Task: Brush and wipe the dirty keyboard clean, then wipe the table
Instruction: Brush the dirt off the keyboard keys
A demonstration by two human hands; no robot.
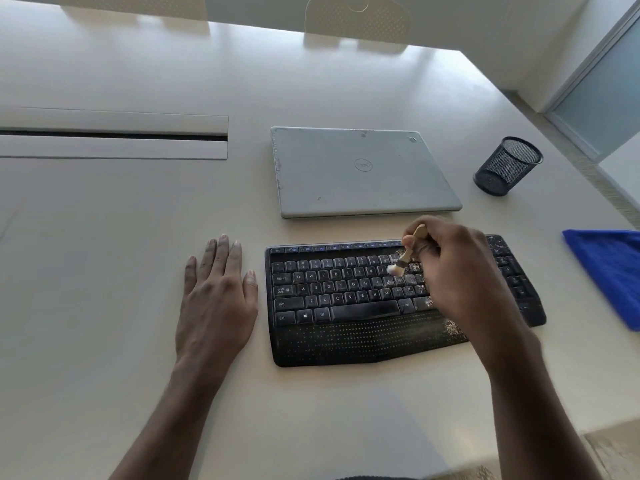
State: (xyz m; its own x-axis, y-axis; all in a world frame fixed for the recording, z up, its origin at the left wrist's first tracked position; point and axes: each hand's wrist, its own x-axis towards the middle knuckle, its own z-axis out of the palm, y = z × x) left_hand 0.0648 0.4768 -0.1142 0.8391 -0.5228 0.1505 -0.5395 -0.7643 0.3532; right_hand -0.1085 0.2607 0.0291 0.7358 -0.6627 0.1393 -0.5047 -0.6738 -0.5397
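Observation:
A black keyboard (346, 306) with a wrist rest lies on the white table (121, 220) in front of me. Pale crumbs and dust cover its right half and the right end of the wrist rest; the left keys look cleaner. My right hand (457, 271) grips a small wooden-handled brush (403, 261), whose white bristles touch the keys right of the middle. My left hand (218, 296) rests flat on the table just left of the keyboard, fingers straight. A blue cloth (613, 271) lies at the right edge of the table.
A shut silver laptop (360, 171) lies right behind the keyboard. A black mesh pen cup (505, 166) stands to its right. A cable slot (114, 136) runs across the table at the left. Two chair backs (356, 20) stand at the far side.

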